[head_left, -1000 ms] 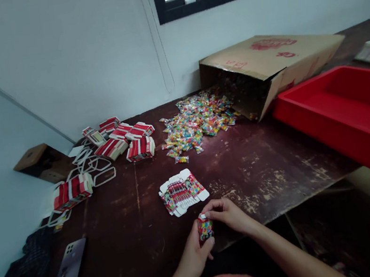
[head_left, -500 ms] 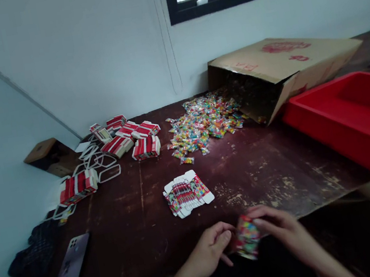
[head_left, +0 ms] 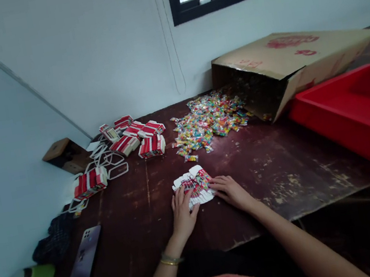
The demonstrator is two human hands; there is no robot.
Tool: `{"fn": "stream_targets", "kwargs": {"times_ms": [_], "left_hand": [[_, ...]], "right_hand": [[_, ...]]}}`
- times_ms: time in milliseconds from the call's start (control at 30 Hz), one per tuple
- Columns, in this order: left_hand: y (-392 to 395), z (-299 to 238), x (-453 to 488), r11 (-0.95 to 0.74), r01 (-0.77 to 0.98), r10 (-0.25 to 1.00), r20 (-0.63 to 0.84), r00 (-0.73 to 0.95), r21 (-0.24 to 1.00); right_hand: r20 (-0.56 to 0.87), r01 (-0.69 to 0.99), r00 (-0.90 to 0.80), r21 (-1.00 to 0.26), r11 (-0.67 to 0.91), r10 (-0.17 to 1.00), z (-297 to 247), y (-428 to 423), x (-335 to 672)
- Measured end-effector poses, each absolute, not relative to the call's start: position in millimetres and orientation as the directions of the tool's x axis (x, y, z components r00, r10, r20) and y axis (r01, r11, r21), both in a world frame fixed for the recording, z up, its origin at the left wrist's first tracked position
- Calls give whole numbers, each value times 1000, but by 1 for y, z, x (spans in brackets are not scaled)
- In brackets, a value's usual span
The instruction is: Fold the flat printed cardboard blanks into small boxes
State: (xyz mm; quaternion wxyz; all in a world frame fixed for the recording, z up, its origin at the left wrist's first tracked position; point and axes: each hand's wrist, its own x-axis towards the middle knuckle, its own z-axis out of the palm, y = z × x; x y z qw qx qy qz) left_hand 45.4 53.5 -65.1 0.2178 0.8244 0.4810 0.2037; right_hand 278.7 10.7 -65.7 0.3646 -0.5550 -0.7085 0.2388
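Dark worn wood table (head_left: 284, 173): both hands lie on the stack of flat printed cartons (head_left: 193, 185) near its front edge. Left hand (head_left: 182, 211) fingers spread flat on the stack's near left side; right hand (head_left: 229, 191) fingertips loosely curled, touching its right edge. Neither hand grips anything. Candy pile (head_left: 207, 121) lies beyond, spilling from a tipped cardboard box (head_left: 286, 63).

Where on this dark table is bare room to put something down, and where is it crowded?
Bare wood lies right of the right hand, between the candy pile and the table front edge, up to the red tray. Another free patch lies between the phone and the left hand. The back left is crowded with red-and-white packs; both hands cover the flat cartons.
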Motion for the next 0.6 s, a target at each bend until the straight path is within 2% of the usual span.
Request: {"fn": "stream_targets", "kwargs": {"times_ms": [133,200,233,300,333,433,467,533,600], "left_hand": [[37,-43,38,-286,532,936,113,333,797],[23,-39,39,-81,382,919,-79,385,920],[16,-39,41,65,310,870,-206,448,948],[4,-40,48,344,196,732,-393,556,918],[-1,-40,52,439,140,679,-430,595,887],[-7,-33,62,603,-92,612,-385,690,793],[-6,-29,64,647,-180,604,-354,714,741],[-3,-22,65,704,-301,611,-333,718,644],[-2,-20,62,722,-302,621,-391,680,622]], "right_hand": [[276,610,-50,-753,248,960,-76,5,284],[241,604,-74,-761,236,968,-76,-15,288],[213,595,-101,-770,230,972,-76,-24,289],[172,558,-113,-804,206,979,-72,-40,290],[175,540,-73,-821,187,982,-69,-46,289],[245,529,78,-832,168,966,-57,-57,275],[279,545,55,-813,205,959,-53,-61,268],[349,573,-126,-739,355,929,-47,-68,252],[428,559,-287,-652,513,857,-44,-73,239]]}}
